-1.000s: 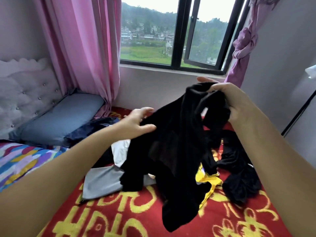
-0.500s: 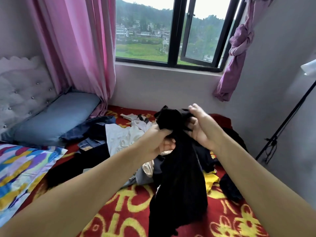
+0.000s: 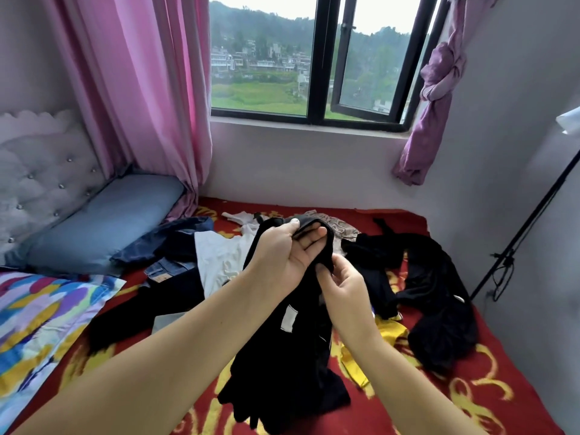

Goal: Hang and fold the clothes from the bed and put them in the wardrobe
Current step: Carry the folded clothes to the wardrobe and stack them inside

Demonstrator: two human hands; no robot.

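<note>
A black garment with a white label hangs from both my hands above the bed, its lower end resting on the red and yellow bedspread. My left hand pinches its top edge between thumb and fingers, palm toward me. My right hand grips a fold of the same cloth just below and to the right. Behind lie more clothes: a white top, blue jeans, a navy piece, a black heap and a yellow piece.
A blue pillow and a multicoloured pillow lie at the left by the padded headboard. Pink curtains flank the window. A black stand leans by the right wall. No wardrobe is in view.
Both hands came together on the black garment and now hold it lower and closer to me. My left palm has turned toward me and my right hand has dropped below it.
</note>
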